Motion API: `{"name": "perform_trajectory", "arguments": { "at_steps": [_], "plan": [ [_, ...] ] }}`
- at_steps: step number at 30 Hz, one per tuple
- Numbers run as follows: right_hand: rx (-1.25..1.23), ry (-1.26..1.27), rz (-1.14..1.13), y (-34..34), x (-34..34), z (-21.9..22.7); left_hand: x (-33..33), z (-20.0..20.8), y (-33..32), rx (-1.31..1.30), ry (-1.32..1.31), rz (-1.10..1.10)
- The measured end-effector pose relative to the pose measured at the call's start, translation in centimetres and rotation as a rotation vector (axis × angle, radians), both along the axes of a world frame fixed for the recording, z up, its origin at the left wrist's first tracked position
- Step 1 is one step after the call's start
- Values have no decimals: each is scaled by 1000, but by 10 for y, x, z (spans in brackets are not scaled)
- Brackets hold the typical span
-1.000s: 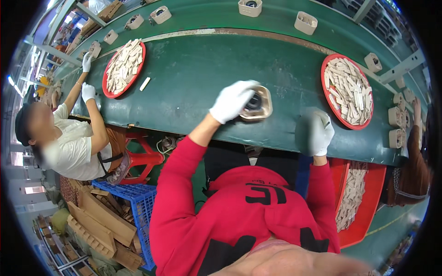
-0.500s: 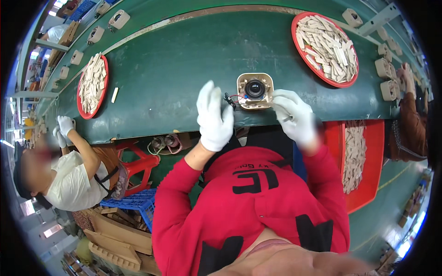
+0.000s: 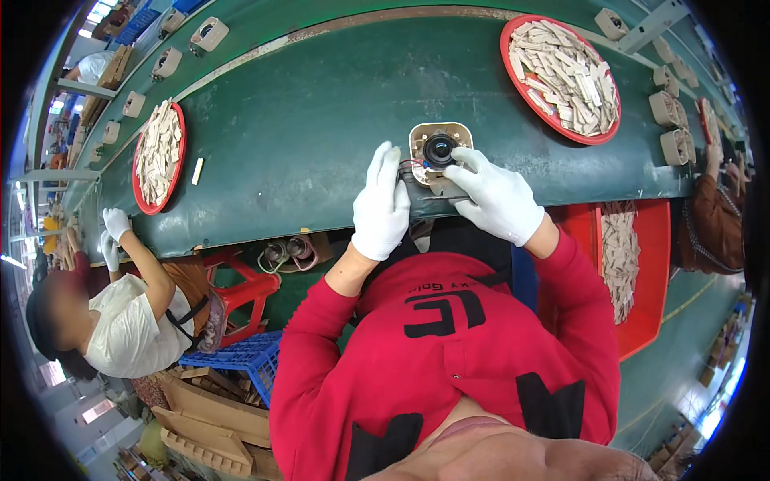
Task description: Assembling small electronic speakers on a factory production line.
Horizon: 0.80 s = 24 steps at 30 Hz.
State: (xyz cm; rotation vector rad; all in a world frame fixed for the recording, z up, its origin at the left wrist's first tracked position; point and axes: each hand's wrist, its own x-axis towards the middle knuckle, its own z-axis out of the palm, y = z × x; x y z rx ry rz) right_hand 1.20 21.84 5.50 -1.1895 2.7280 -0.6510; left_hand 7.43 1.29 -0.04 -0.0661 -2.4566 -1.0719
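In front of me on the green table lies a beige rounded-square housing (image 3: 417, 136) with a black round part like a small speaker (image 3: 439, 150) inside. Red wires (image 3: 411, 161) run from it to the fingertips of my left hand (image 3: 382, 207), white-gloved and closed at the left edge; a black piece on their end is hidden. My right hand (image 3: 501, 196), also gloved, reaches over the housing's right side, index finger and thumb at the round part. A thin dark rod-like tool (image 3: 443, 198) sticks out from under its lower fingers, pointing left below the housing.
Red trays of pale strips stand at the right (image 3: 507, 48) and left (image 3: 183, 132); one loose strip (image 3: 197, 171) lies near the left. A red bin (image 3: 654, 297) sits right of me. More housings (image 3: 678, 147) line the far side. A co-worker (image 3: 136, 321) sits left.
My right hand has moved left and up onto the housing and round part. The left hand has shifted slightly right, its fingers drawn together over the wire ends.
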Motion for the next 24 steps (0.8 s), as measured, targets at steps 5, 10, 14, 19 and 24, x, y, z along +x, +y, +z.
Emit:
{"name": "perform_trajectory", "arguments": {
  "at_steps": [5,10,14,19,24],
  "plan": [
    [-70,-145,65,12,-8,31,4,16,-23,387,-131,-139],
    [-407,-345,-27,23,-29,31,-9,22,-34,1325,-373,-491],
    [-519,-163,-178,10,-55,-18,-15,33,-33,1527,-387,-570],
    [-435,-117,-205,-3,-55,-39,-16,27,-33,1145,-478,-275],
    [-461,-91,-233,-3,-52,-41,-21,35,-16,792,-468,-116]
  ]
}}
